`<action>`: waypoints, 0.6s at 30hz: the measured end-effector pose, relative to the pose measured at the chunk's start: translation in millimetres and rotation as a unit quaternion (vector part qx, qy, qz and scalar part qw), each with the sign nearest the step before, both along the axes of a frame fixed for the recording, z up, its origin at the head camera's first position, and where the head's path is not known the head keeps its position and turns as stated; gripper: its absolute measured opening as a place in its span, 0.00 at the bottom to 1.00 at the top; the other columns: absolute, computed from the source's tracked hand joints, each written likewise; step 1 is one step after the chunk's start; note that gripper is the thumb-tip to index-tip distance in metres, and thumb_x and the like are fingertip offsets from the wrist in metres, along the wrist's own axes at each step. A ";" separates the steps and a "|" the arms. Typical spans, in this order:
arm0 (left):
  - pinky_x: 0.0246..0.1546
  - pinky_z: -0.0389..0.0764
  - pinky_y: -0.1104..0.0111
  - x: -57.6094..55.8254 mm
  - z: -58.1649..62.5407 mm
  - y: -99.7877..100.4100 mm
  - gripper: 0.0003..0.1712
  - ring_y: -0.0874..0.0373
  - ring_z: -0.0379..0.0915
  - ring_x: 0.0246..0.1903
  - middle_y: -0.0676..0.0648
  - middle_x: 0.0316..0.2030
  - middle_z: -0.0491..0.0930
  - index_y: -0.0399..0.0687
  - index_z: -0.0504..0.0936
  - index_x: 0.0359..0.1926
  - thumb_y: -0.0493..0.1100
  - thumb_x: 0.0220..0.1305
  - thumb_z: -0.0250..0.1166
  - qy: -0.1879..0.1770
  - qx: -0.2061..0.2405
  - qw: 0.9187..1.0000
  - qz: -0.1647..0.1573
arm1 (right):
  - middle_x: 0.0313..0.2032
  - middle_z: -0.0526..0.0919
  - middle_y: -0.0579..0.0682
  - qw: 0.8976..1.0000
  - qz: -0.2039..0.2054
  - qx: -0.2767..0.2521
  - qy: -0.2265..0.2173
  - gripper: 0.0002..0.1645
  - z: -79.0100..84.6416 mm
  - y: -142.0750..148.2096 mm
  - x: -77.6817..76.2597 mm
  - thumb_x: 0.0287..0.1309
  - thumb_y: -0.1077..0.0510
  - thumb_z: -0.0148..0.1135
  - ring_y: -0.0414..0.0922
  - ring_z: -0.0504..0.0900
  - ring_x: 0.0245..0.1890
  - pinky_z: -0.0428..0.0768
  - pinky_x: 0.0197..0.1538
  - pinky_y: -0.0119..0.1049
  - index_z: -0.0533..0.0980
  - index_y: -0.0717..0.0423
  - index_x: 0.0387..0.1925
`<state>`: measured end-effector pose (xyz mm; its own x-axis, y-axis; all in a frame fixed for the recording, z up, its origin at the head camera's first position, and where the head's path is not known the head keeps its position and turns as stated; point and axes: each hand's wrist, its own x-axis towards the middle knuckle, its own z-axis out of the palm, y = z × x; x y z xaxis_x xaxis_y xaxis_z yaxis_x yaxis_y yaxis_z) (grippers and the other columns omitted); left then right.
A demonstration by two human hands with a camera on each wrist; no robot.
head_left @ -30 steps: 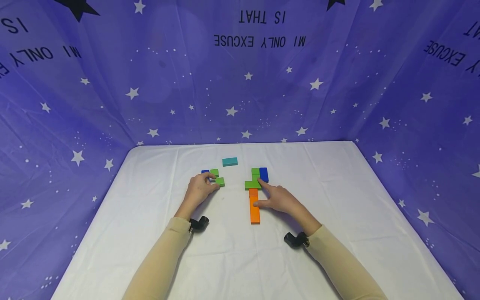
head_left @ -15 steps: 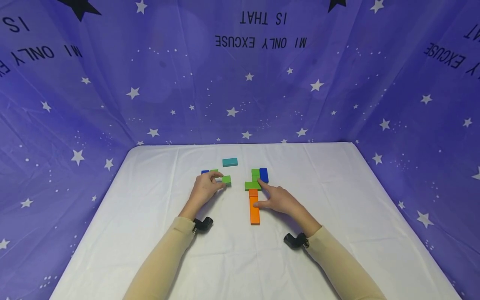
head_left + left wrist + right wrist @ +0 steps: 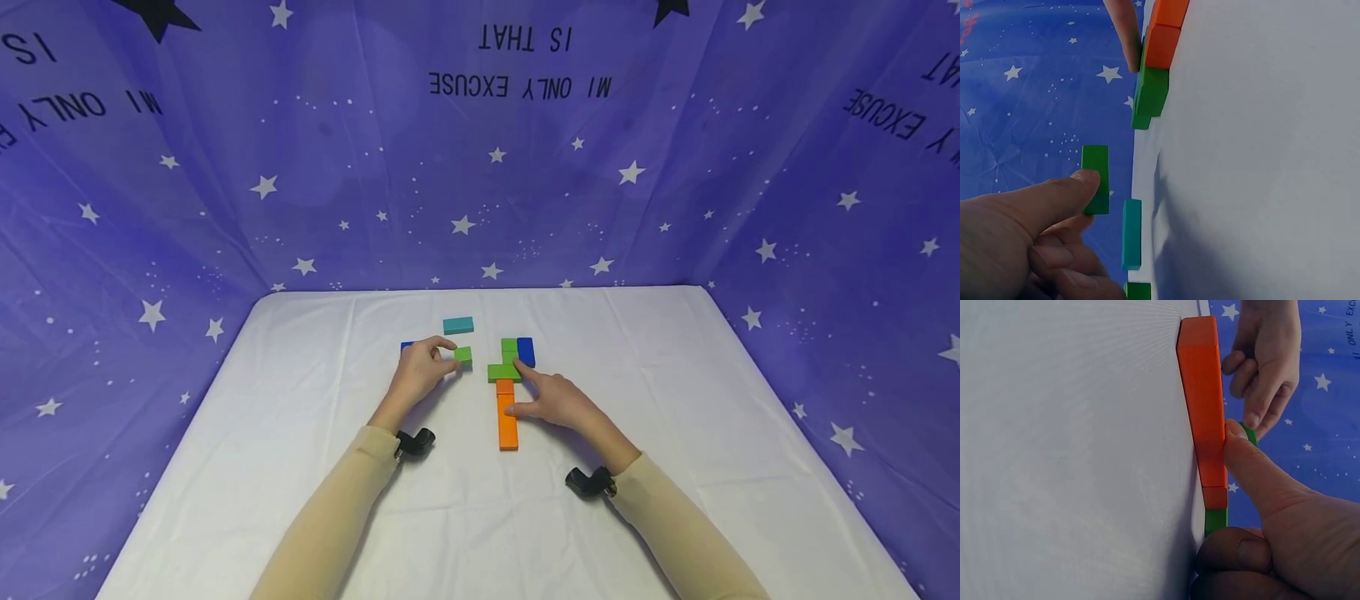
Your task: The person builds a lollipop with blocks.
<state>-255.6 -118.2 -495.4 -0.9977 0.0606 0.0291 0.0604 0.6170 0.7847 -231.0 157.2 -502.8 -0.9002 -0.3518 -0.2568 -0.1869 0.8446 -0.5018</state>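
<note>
My left hand (image 3: 420, 368) pinches a small green block (image 3: 463, 355) between thumb and fingers; the left wrist view shows this held block (image 3: 1099, 187) raised off the table. Right of it lies a flat row of blocks: a long orange block (image 3: 507, 432), a short orange block (image 3: 505, 387), a crosswise green block (image 3: 498, 373), further green pieces (image 3: 509, 344) and a blue block (image 3: 526, 352). My right hand (image 3: 561, 402) rests on this row, the index fingertip on green and the thumb against the long orange block (image 3: 1204, 400).
A teal block (image 3: 458, 326) lies farther back on the white-covered table (image 3: 637, 350). Partly hidden behind my left hand is another blue block (image 3: 406, 345); a loose green block (image 3: 1138, 291) shows in the left wrist view. Starry purple cloth (image 3: 465, 183) walls the table.
My left hand has carried the green block rightward and slightly away, closer to the row. The right hand and the row under it have stayed put.
</note>
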 end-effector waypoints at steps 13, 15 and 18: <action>0.22 0.67 0.69 -8.4 1.7 25.0 0.18 0.58 0.67 0.20 0.50 0.24 0.75 0.51 0.89 0.53 0.47 0.62 0.77 -0.016 -0.004 1.000 -0.013 | 0.75 0.72 0.63 1.000 0.002 0.000 -0.007 0.62 1.8 0.4 1.0 0.59 0.28 0.72 0.65 0.75 0.72 0.72 0.71 0.64 0.54 0.43 0.85; 0.22 0.67 0.69 -10.1 1.9 28.3 0.19 0.58 0.67 0.20 0.50 0.23 0.75 0.51 0.89 0.53 0.47 0.62 0.77 -0.019 -0.002 1.000 -0.016 | 0.75 0.72 0.62 1.000 0.002 -0.001 -0.005 0.62 1.6 1.0 1.5 0.59 0.28 0.72 0.65 0.75 0.72 0.72 0.72 0.63 0.54 0.42 0.85; 0.21 0.66 0.69 -13.5 1.6 33.3 0.19 0.59 0.66 0.20 0.50 0.23 0.75 0.52 0.89 0.54 0.47 0.62 0.77 -0.018 -0.004 1.000 -0.018 | 0.75 0.72 0.61 1.000 0.002 0.001 -0.001 0.62 1.4 1.5 1.5 0.59 0.28 0.72 0.65 0.75 0.72 0.72 0.71 0.64 0.54 0.42 0.85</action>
<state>-269.1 -84.9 -493.8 -0.9954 0.0956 -0.0067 0.0544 0.6214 0.7816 -229.5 158.6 -501.5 -0.8983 -0.3547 -0.2594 -0.1889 0.8447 -0.5009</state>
